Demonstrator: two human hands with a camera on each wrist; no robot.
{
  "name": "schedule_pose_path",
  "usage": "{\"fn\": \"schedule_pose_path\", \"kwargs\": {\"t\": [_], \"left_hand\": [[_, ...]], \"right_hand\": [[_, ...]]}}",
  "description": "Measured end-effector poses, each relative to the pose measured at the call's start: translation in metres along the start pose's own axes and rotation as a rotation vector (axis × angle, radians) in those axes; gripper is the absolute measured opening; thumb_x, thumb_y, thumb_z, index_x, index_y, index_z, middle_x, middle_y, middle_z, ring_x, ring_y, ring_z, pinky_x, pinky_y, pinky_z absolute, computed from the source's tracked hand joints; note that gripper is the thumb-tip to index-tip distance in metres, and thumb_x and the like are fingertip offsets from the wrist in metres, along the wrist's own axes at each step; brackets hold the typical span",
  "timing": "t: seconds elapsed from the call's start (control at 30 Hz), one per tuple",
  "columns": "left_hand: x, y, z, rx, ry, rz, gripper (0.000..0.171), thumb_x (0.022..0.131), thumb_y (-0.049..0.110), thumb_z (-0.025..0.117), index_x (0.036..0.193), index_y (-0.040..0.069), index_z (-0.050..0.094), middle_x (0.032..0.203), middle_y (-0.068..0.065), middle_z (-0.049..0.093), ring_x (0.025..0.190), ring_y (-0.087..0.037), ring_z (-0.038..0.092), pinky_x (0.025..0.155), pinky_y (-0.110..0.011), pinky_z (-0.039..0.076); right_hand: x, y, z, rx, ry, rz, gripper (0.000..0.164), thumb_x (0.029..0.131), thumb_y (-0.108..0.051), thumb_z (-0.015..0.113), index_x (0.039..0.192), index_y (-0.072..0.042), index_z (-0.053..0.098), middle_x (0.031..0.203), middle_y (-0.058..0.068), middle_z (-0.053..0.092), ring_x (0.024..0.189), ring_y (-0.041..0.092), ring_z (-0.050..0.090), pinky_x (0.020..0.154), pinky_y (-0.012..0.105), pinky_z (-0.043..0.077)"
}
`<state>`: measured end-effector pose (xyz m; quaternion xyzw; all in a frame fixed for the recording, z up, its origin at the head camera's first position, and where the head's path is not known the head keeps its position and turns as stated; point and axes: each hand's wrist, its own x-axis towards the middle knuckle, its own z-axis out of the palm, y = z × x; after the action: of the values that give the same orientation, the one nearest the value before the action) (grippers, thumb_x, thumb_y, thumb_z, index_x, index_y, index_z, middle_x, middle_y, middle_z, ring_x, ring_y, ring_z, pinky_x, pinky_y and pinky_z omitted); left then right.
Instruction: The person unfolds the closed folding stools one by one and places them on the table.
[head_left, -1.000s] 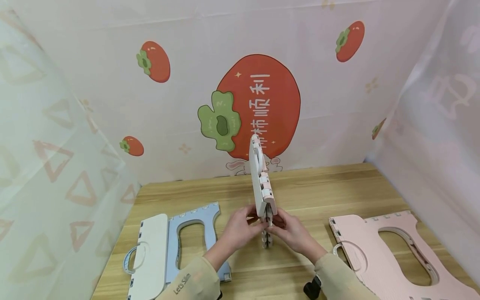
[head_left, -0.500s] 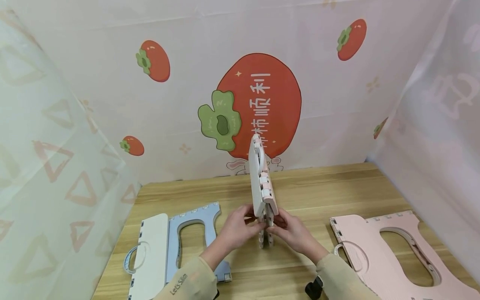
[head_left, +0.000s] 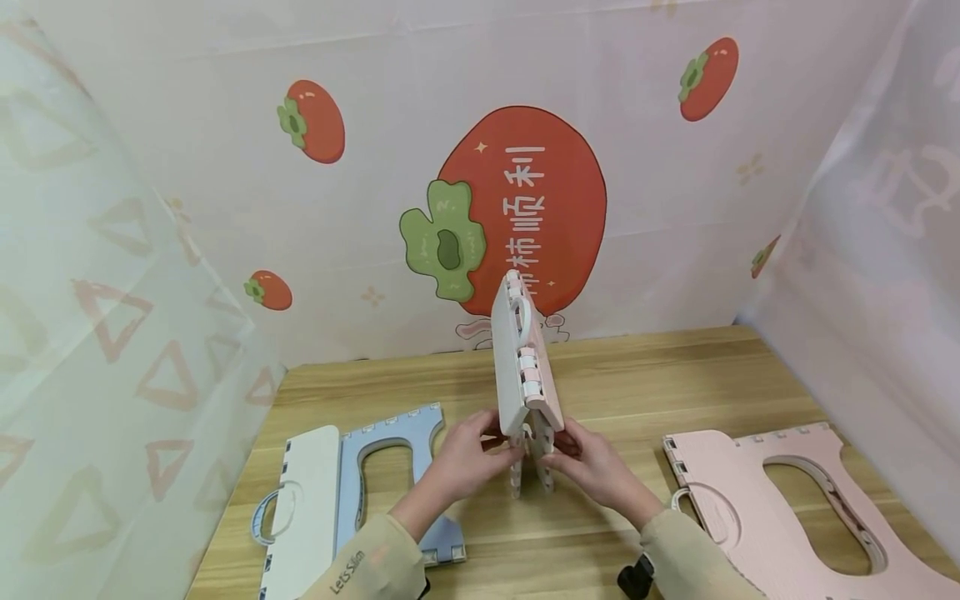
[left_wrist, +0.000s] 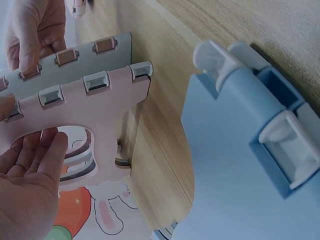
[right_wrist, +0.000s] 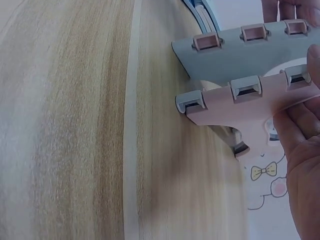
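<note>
A white-and-pink folding step stool [head_left: 504, 367] stands on edge at the table's middle, its top panels partly spread in a narrow upside-down V, hinge and carry handle uppermost. My left hand [head_left: 467, 457] grips the lower panel on the left side. Opposite it, my right hand [head_left: 596, 471] grips the lower panel on the right. In the left wrist view, the left fingers [left_wrist: 47, 155] reach through the cut-out of a pink panel [left_wrist: 110, 110]. In the right wrist view, the right hand [right_wrist: 300, 160] likewise has fingers in a panel's cut-out. Some fingertips are hidden behind the panels.
A blue-and-white folding stool [head_left: 309, 500] lies flat at the left, close to the left forearm. At the right, a pink folding stool [head_left: 738, 475] lies flat. The wooden table [head_left: 615, 375] meets a persimmon-printed backdrop [head_left: 360, 208] behind and at the sides.
The standing stool's two halves have swung apart from nearly closed to a narrow V. Both hands have moved slightly outward with its lower panels.
</note>
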<state>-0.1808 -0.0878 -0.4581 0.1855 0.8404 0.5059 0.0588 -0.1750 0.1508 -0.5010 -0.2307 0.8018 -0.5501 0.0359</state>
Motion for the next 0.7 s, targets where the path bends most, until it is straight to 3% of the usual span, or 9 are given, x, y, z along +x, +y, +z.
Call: {"fn": "schedule_pose_path", "kwargs": {"t": [0.43,0.7], "left_hand": [[-0.003,-0.004,-0.006,0.04,-0.013,0.007,0.043,0.091,0.022,0.08,0.128,0.008,0.064,0.119,-0.006,0.068,0.115,-0.027,0.068,0.096,-0.039,0.058],[-0.006,-0.005,-0.01,0.058,-0.012,0.02,0.044,0.089,0.02,0.081,0.127,0.007,0.064,0.119,-0.009,0.068,0.114,-0.03,0.068,0.095,-0.04,0.059]], "right_hand": [[-0.005,0.003,-0.009,-0.038,0.014,-0.019,0.055,0.097,-0.015,0.072,0.142,0.007,0.05,0.135,0.029,0.061,0.122,0.042,0.063,0.1,0.043,0.054],[-0.006,0.005,-0.013,-0.05,0.012,0.012,0.059,0.097,-0.018,0.072,0.146,0.004,0.047,0.137,0.029,0.06,0.124,0.042,0.062,0.099,0.041,0.056]]}}
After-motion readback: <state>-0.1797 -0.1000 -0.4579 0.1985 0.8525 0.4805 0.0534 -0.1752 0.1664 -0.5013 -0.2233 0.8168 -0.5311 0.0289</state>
